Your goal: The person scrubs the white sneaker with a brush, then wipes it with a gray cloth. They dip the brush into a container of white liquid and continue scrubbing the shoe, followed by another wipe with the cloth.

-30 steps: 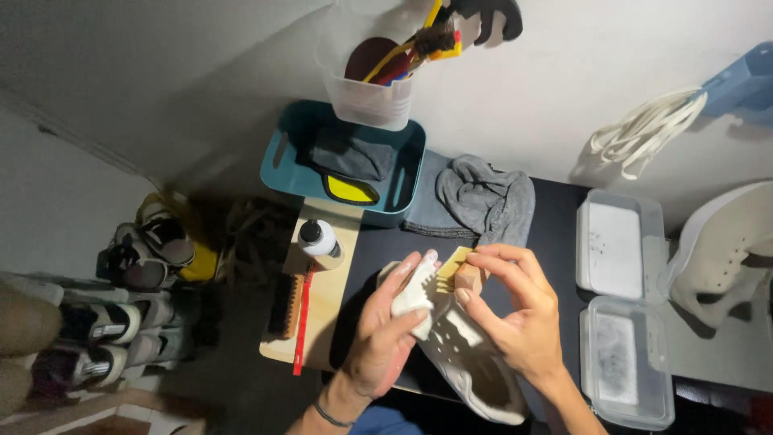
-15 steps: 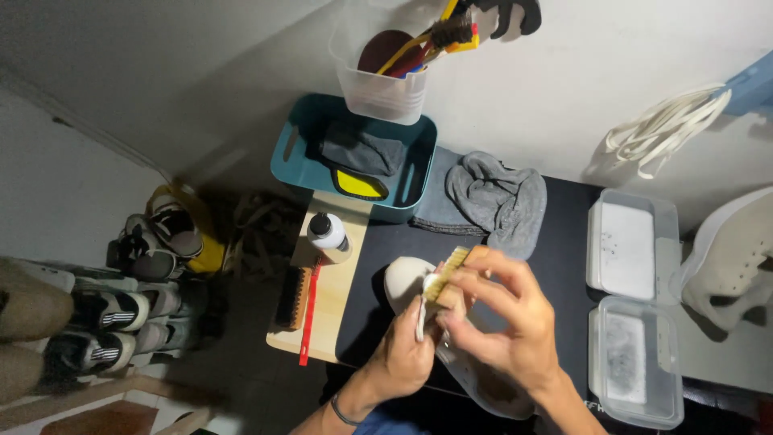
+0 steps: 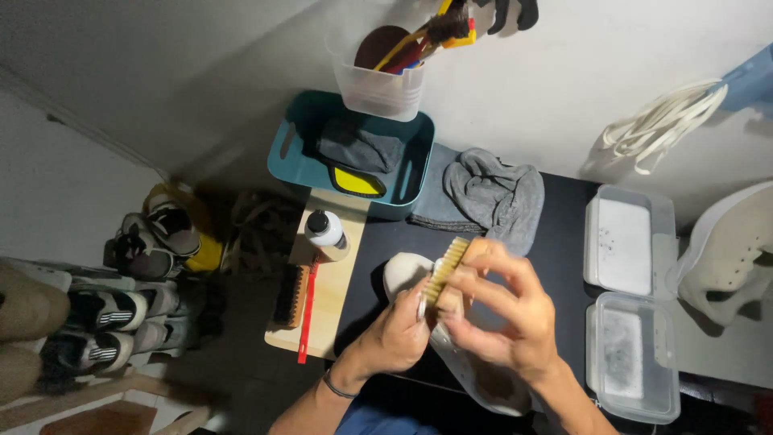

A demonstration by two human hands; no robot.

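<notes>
A white sneaker lies on the black mat, toe pointing away from me. My left hand grips its side from the left. My right hand holds a small wooden brush with pale bristles, pressed against the shoe's upper just behind the toe. The heel end of the shoe shows below my right wrist; the middle of the shoe is hidden by both hands.
A grey cloth lies beyond the shoe. A teal bin holds dark items, with a clear tub of brushes behind. A wooden board carries a white bottle, a dark brush and a red tool. Two clear trays sit right; shoes left.
My right hand has brought the brush from above the shoe down onto its upper near the toe. The view has shifted slightly, and my left hand keeps its hold on the shoe.
</notes>
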